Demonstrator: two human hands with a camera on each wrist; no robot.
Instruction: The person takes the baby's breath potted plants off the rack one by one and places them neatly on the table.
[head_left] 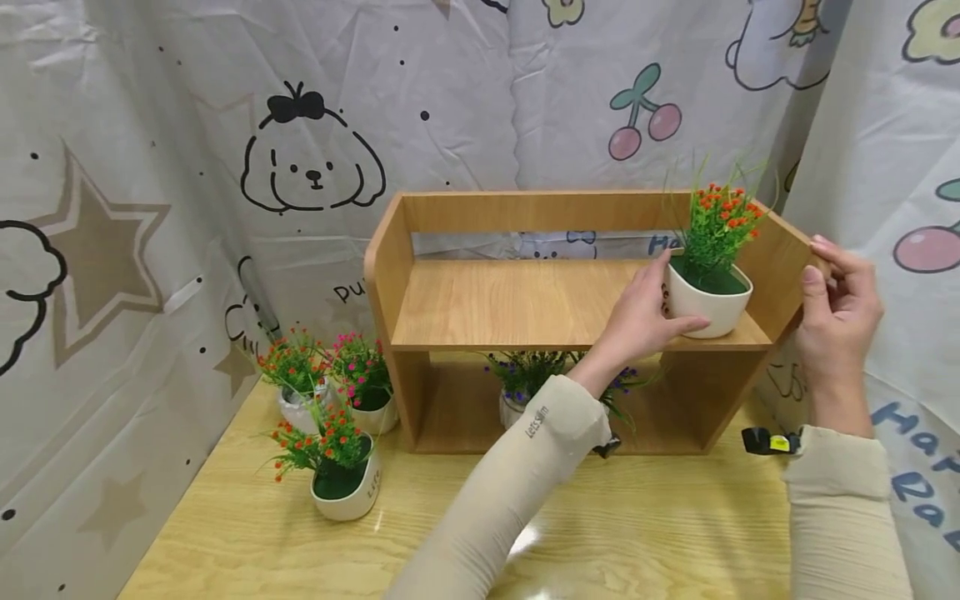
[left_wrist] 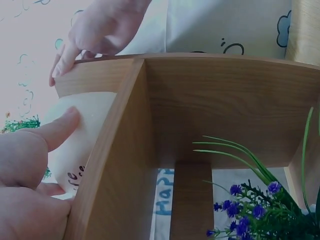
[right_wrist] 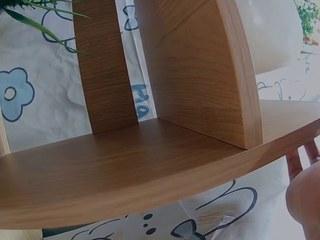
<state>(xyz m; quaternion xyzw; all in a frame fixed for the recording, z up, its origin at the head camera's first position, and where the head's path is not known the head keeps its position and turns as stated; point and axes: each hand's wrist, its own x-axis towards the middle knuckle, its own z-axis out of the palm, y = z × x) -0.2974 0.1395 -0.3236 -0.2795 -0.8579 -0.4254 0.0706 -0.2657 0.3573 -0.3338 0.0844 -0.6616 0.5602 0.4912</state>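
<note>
A white oval pot of orange flowers stands at the right end of the upper board of a wooden two-tier shelf. My left hand holds this pot from its left, the thumb across the front and the fingers at the far side. In the left wrist view, the thumb of the left hand lies against the pot's white wall. At the shelf's right side panel, my right hand grips the upper front edge between thumb and fingers. The right wrist view catches only part of the right hand.
Left of the shelf stand a pot of orange flowers, a pot with pink flowers and another orange-flowered pot. Purple-flowered plants sit in the lower tier, partly behind my left arm. A patterned curtain surrounds the table.
</note>
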